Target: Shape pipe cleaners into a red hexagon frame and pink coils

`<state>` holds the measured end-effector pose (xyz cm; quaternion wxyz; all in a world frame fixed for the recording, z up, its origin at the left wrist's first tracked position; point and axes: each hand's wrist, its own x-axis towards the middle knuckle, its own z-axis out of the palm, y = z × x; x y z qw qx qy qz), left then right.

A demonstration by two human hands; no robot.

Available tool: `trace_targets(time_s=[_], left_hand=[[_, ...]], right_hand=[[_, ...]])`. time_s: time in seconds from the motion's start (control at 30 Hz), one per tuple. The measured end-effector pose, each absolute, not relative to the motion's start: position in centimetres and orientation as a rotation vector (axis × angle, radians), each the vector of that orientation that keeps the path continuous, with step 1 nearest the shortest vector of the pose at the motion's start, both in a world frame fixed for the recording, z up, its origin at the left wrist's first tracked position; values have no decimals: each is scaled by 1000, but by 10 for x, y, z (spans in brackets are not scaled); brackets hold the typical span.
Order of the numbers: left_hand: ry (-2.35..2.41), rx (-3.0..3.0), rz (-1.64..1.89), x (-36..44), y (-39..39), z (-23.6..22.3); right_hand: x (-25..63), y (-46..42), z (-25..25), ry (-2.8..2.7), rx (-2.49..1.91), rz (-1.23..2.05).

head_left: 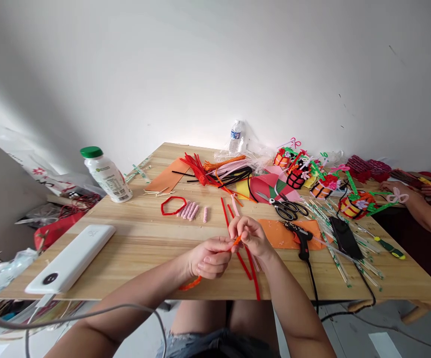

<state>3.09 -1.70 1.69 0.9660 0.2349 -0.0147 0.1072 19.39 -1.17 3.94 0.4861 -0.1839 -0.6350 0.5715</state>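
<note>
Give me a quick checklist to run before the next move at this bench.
1. Orange pipe cleaner held by both left hand and right hand: ok, grip at the fingertips.
2. Tabletop under the hands free of loose pieces: not ok, red pipe cleaners lie there.
3. Scissors apart from both hands: ok, lying beyond the right hand.
4. Glue gun apart from both hands: ok, lying right of them.
5. Glue gun hot: cannot tell.
</note>
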Motion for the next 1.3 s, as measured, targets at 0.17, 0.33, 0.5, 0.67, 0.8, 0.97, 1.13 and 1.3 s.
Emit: trace_targets(time_s=[0.17, 0.33, 0.5, 0.67, 0.8, 0.97, 1.13, 1.3], left_hand=[[-20, 530, 261, 32, -18, 18], [32, 650, 363, 31, -12, 22], [245, 741, 296, 31, -4, 20], [323, 867, 83, 33, -4, 14], [363, 883, 155, 31, -2, 14], [650, 1081, 164, 29, 5, 11], [727, 1225, 189, 28, 8, 10], [612, 1231, 93, 24, 9, 12]], right_hand=[[187, -11, 35, -1374, -528, 1383], [200, 0, 43, -991, -578, 1209], [220, 9, 54, -834, -536, 1155], [230, 10, 59, -847, -566, 1190], [249, 15, 64, -773, -606, 1016], [260, 21, 62, -747, -613, 968], [266, 24, 60, -711, -599, 898], [273, 27, 59, -674, -627, 886]])
